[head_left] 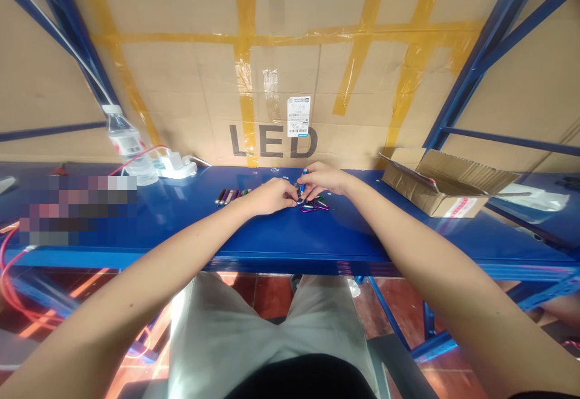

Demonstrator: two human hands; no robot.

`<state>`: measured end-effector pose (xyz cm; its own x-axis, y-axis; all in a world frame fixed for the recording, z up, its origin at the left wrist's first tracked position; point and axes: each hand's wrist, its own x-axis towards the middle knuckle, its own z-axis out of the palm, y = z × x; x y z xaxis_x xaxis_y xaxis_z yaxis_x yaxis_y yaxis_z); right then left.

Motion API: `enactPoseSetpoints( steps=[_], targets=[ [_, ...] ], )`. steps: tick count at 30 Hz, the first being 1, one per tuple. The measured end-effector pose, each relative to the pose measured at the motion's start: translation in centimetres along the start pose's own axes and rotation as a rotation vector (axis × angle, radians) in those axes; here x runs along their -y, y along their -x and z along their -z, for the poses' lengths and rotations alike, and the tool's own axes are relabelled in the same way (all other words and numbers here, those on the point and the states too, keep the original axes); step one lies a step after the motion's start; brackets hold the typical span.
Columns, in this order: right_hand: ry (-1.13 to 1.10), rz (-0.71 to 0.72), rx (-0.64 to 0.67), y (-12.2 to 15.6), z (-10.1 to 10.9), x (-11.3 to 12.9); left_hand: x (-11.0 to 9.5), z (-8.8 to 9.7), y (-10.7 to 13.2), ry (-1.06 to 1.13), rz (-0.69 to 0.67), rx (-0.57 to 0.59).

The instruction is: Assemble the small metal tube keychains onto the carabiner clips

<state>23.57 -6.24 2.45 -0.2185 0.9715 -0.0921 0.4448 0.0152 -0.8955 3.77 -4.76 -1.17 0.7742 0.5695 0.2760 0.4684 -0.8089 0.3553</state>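
My right hand [324,180] pinches a slim blue tube [303,184], much like a small flashlight, held nearly upright above the table. The fingers of my left hand [276,196] close together at the tube's lower end, around a small part too tiny to make out. Just right of the fingertips lies a little heap of carabiner clips [315,207], purple and green among them. To the left of my left hand, several coloured tubes [229,196] with silvery ends lie side by side in a row, partly hidden by that hand.
An open cardboard box [446,184] stands on the blue table [254,239] at the right. At the back left are a water bottle [131,148] and a white power strip [179,168] with a red cable. A large taped carton [203,97] walls off the back.
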Motion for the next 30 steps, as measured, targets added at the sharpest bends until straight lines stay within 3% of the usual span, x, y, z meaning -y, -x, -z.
enactPoseSetpoints(
  steps=[19, 24, 30],
  targets=[
    [0.215, 0.110, 0.003, -0.76, 0.36, -0.56, -0.98, 0.24, 0.32, -0.115, 0.043, 0.016],
    [0.151, 0.162, -0.063, -0.41, 0.46, -0.14, -0.91, 0.00, 0.02, 0.010, 0.145, 0.008],
    [0.058, 0.143, -0.019, -0.16, 0.59, 0.01, -0.07, -0.09, -0.48, 0.179, 0.306, 0.001]
  ],
)
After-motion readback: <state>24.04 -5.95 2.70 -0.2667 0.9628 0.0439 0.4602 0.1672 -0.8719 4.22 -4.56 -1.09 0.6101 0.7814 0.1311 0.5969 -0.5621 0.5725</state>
